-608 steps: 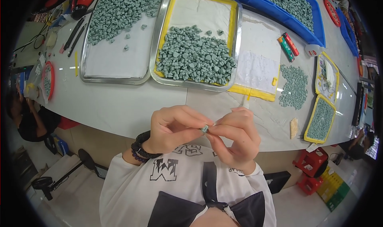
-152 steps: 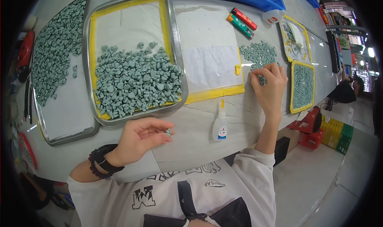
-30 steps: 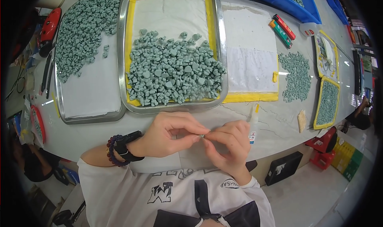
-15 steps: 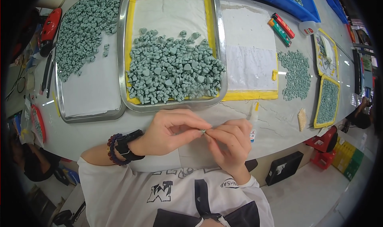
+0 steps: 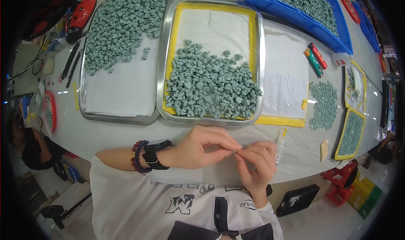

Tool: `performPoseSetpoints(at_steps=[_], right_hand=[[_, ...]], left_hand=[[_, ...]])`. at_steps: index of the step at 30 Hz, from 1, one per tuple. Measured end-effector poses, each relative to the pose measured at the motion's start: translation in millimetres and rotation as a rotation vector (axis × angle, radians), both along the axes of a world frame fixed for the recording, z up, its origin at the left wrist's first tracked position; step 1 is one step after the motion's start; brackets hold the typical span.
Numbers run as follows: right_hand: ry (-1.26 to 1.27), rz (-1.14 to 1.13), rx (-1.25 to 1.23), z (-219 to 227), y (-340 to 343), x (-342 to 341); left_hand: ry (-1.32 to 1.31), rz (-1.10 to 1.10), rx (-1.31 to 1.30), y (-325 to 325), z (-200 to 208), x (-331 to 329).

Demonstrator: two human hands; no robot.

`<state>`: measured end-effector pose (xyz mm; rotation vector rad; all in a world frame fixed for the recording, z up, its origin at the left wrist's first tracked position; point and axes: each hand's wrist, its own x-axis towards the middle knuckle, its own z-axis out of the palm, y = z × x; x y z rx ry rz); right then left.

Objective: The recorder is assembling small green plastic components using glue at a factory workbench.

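Note:
My left hand (image 5: 200,147) and my right hand (image 5: 258,164) meet fingertip to fingertip just in front of the middle tray (image 5: 160,92). Both are closed in a pinch on one tiny grey-green piece (image 5: 234,152), mostly covered by the fingers. Its exact kind is too small to tell. Beyond my hands, that metal tray, lined with yellow-edged white sheeting, holds a heap of grey-green stone-like pieces (image 5: 211,90). A slim white bottle (image 5: 280,143) with a yellow tip stands or lies beside my right hand, partly hidden by it.
Left of the middle tray is another metal tray (image 5: 120,118) bearing more small pieces. A blue bin (image 5: 303,27) of pieces sits at the back right. Two box cutters, red (image 5: 318,56) and green (image 5: 314,64), lie near loose small chips (image 5: 323,105). A yellow-rimmed tray (image 5: 338,157) is far right.
The whole view has shifted, so the trays and my hands appear farther right and a little lower. My hands keep their pinch on the small piece, with fingers slightly rearranged.

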<state>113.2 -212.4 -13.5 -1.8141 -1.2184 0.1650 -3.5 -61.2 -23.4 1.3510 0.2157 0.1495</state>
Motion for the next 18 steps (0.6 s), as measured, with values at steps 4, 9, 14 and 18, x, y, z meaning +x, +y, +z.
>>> performPoseSetpoints(at_steps=[4,9,14,18], right_hand=[[-0.027,0.026,-0.013,0.5,3.1,0.1],[0.014,0.043,0.041,5.4,2.7,-3.8],[0.128,0.074,0.114,5.1,-7.9,0.6],[0.148,0.114,0.130,6.2,-7.4,-2.4]], left_hand=[[-0.021,0.027,0.117,2.4,4.3,-1.6],[-0.020,0.042,0.203,8.2,25.5,-3.1],[0.025,0.308,0.925,66.6,72.9,-11.6],[0.317,0.450,1.140,138.0,58.8,-27.0]])
